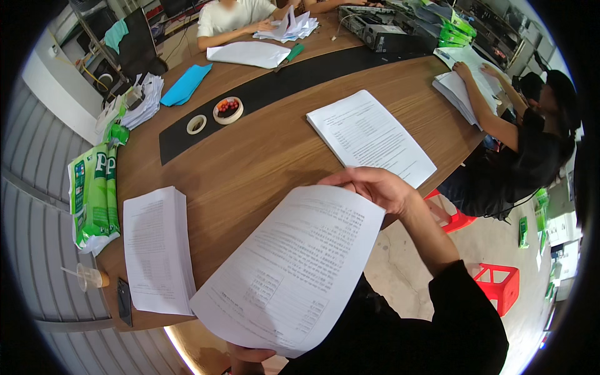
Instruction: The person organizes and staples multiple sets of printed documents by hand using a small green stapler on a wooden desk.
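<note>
A curved sheaf of printed paper [290,267] is held up over the table's near edge, its printed side facing me. My right hand [379,190] grips its far right corner, with curled fingers partly hidden behind the paper. At the opposite, lower edge, my left hand [251,353] holds the sheaf; most of that hand is hidden or cut off by the frame. Left of the sheaf stands a thick stack of printed paper [157,253]. Just beyond my right hand lies another printed stack [370,136]. How many sheets I hold cannot be made out.
Tape rolls [196,124] lie on the table's black strip [262,89]. Green paper packaging [96,197], a plastic cup [91,277] and a phone [124,301] line the left edge. Two people handle papers across the table and at right. Red stools [504,286] stand on the floor.
</note>
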### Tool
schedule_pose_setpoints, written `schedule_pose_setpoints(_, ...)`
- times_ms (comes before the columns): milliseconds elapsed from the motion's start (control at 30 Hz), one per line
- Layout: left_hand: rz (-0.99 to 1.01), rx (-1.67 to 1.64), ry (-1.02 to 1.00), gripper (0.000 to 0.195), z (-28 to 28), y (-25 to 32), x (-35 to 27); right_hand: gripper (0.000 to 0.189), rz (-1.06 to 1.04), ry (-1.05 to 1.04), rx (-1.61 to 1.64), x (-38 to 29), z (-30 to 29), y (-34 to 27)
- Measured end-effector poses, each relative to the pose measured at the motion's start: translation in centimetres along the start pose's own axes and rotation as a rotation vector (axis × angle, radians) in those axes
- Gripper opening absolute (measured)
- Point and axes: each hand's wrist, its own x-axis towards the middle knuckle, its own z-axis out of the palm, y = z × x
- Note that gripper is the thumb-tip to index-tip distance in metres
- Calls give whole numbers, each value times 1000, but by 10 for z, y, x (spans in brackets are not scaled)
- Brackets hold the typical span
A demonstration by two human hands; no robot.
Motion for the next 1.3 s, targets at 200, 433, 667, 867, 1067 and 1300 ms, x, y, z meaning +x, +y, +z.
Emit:
schedule_pose_setpoints(200, -618, 459, -270, 21, -13, 53, 75, 42, -266, 309, -888, -16, 6, -39)
schedule_pose_setpoints(433, -236, 389, 80, 31, 81, 26, 210, 38, -1001, 1141, -618, -79, -41, -9)
schedule_pose_setpoints(667, -374, 329, -52, 48, 99, -33, 248, 32, -773, 1216, -490, -78, -57, 56)
schedule_pose_setpoints(867, -424, 343, -117, 62, 111, -51, 267, 33, -563, 1114, -604, -86, -41, 59)
schedule_pose_setpoints(1067, -516, 226, -200, 68, 121, -63, 286, 33, -523, 1101, -602, -84, -40, 61)
schedule_pose_setpoints(1300, -488, 264, -269, 66, 127, -70, 298, 35, -505, 1110, -698, -85, -32, 53)
